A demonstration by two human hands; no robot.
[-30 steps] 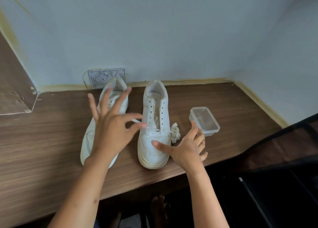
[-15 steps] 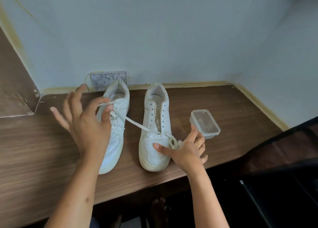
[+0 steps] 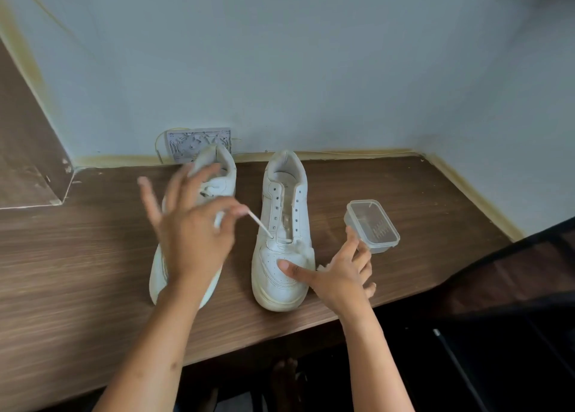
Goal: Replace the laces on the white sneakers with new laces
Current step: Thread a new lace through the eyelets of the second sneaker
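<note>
On the table [image 3: 77,256] the left shoe [image 3: 222,178] lies mostly behind the left hand [image 3: 189,234]; it looks laced, though blur hides much. That hand pinches a lace [image 3: 259,225] between thumb and forefinger, other fingers spread, and the lace runs taut down to the lowest left eyelet of the right shoe [image 3: 284,225]. The right shoe's upper eyelets are bare, so its lacing has only begun at the bottom row. The right hand [image 3: 339,271] presses its thumb on the toe to steady the shoe, fingers relaxed, gripping nothing. A bunch of lace [image 3: 306,250] lies at the shoe's right side. Further right stands a clear box [image 3: 371,225]. My guess: most rows remain on this shoe
</note>
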